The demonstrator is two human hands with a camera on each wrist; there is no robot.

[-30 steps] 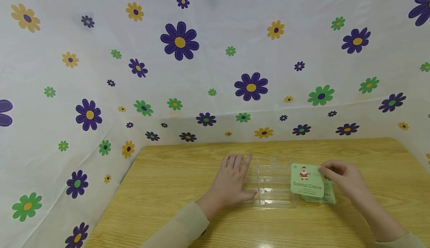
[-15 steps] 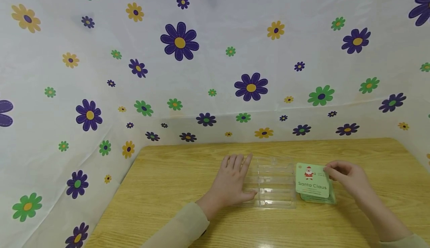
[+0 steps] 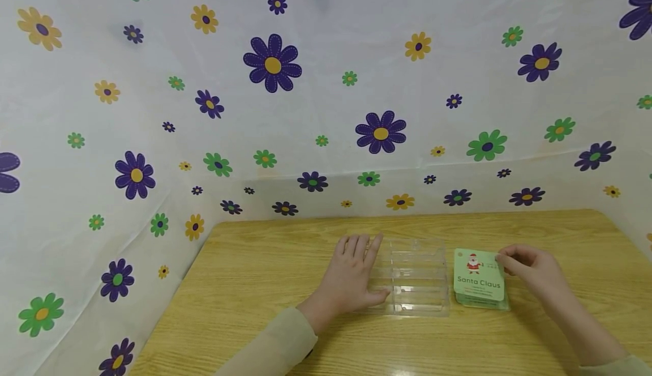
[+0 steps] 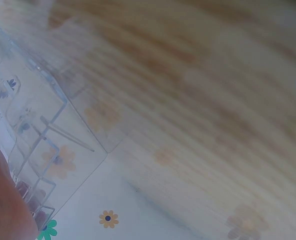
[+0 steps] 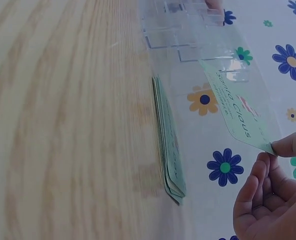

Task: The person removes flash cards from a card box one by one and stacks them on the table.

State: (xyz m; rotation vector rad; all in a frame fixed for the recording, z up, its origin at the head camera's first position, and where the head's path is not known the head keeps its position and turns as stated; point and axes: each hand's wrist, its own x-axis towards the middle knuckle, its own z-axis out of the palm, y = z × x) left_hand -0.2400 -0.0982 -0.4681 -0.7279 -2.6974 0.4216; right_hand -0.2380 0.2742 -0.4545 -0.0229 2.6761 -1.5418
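Note:
My right hand pinches the upper right corner of a green Santa Claus card between thumb and fingertips. In the right wrist view that card is raised above a stack of green cards lying on the table. From the head view the card covers most of the stack. My left hand lies with fingers spread over the left part of a clear plastic divided case. In the left wrist view the case shows its dividers, and part of my left hand appears at the edge.
The wooden table meets a white flower-print cloth at the back and sides. The stack sits just right of the case.
My right hand has moved right with the Santa Claus card, away from the case's edge to over the stack. My left hand has stayed in place.

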